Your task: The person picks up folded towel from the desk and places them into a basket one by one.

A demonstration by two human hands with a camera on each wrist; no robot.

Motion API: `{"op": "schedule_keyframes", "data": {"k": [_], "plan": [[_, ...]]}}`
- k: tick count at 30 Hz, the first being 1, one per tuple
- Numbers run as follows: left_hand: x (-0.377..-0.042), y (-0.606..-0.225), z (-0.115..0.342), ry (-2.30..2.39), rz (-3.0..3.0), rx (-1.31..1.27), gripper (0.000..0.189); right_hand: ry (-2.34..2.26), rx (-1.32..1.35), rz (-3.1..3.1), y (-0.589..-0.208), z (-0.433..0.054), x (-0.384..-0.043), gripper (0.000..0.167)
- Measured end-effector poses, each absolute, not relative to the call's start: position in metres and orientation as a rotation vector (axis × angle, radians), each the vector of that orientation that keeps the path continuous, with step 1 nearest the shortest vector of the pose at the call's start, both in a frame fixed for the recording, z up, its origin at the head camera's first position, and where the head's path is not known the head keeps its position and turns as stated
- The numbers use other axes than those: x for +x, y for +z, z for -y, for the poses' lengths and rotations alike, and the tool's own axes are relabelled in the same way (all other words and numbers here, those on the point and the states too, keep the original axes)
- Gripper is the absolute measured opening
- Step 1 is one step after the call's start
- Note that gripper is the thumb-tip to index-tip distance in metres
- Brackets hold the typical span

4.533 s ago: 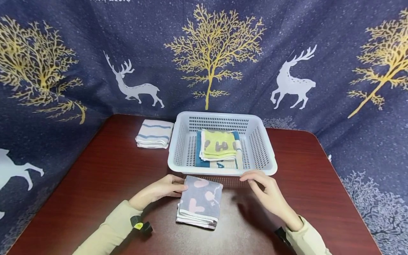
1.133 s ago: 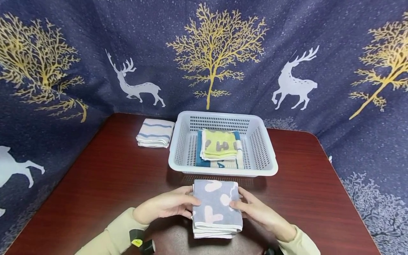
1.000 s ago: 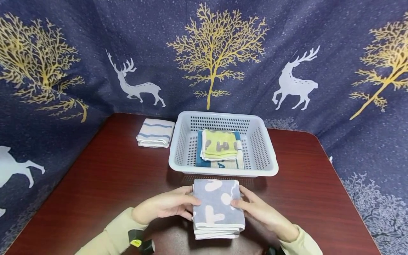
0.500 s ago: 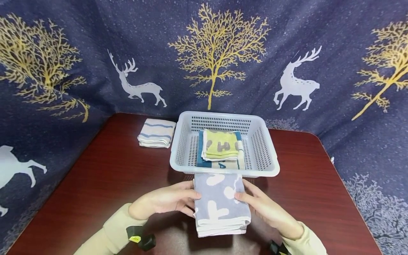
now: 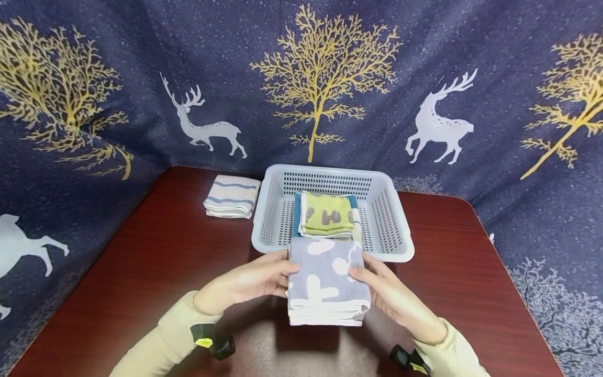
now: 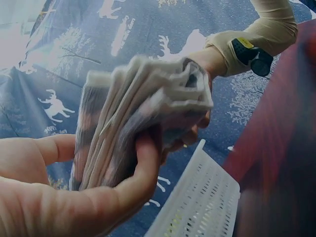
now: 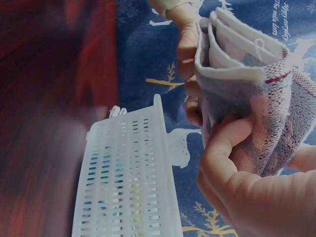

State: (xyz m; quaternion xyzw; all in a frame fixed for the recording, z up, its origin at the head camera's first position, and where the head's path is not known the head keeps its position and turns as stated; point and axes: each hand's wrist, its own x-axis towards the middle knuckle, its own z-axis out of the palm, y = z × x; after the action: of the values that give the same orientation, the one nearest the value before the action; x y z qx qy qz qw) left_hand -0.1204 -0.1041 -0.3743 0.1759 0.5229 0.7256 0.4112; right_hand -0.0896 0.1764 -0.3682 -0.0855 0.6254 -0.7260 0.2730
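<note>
A folded grey towel (image 5: 325, 277) with pale shapes and white edges is held up off the table, its far edge overlapping the basket's front rim in the head view. My left hand (image 5: 252, 280) grips its left side, thumb on top and fingers beneath. On the right side my right hand (image 5: 391, 293) pinches it the same way. Both wrist views show the layered towel (image 6: 133, 113) between thumb and curled fingers. Behind it stands a white perforated basket (image 5: 400, 238), in which a folded yellow-green towel (image 5: 327, 213) lies on a blue and cream towel (image 5: 297, 214).
A folded white towel with blue stripes (image 5: 232, 196) lies just left of the basket. The dark red table (image 5: 155, 251) runs back to a blue cloth backdrop (image 5: 207, 47) printed with deer and trees.
Earlier only my left hand touched the grey towel; my right hand then took its other side. Both hands have since raised it and carried it forward to the basket's front rim.
</note>
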Motion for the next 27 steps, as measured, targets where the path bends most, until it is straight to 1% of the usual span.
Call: {"op": "schedule_keyframes", "data": {"k": [3,6,8,11,19,27], "plan": [[-0.125,-0.372,0.102,1.865,-1.324,0.454,0.037,-1.992,-0.247,-1.66,-0.367,-0.176,-0.094,0.035],[-0.13,-0.372,0.101,1.9,-1.329,0.469,0.03,-2.04,-0.25,-1.646,-0.366,-0.175,-0.098,0.026],[-0.134,-0.372,0.1,1.922,-1.333,0.48,0.024,-2.071,-0.237,-1.632,-0.366,-0.174,-0.101,0.025],[-0.139,-0.371,0.099,1.953,-1.354,0.468,0.02,-2.101,-0.223,-1.629,-0.364,-0.173,-0.105,0.025],[-0.148,-0.363,0.091,2.047,-1.358,0.399,0.02,-2.165,-0.21,-1.654,-0.359,-0.174,-0.114,0.018],[-0.159,-0.363,0.089,2.091,-1.324,0.395,0.024,-2.242,-0.175,-1.617,-0.357,-0.172,-0.122,0.021]]}}
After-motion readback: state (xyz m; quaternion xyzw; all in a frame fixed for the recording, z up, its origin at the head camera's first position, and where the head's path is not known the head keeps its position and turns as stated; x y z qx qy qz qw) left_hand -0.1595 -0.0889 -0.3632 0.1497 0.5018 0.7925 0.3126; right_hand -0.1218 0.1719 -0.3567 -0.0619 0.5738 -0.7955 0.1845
